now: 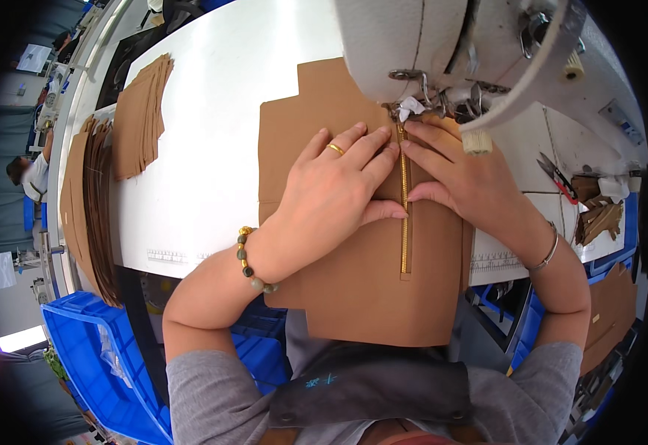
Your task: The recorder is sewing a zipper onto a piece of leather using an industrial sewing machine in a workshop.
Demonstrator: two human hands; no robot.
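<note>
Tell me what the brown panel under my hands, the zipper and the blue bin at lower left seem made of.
Brown panel: perhaps leather or synthetic leather, given its smooth matte face and crisp edges; I can't tell which.
Zipper: teeth likely gold-toned metal, given their bright glint.
Blue bin: probably moulded plastic, slightly glossy, given its even colour and stiff walls.

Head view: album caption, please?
Left hand and right hand flank a gold zipper on brown material at a sewing machine.

text | dark apron: turquoise characters | white tabletop: ruler scales
</note>
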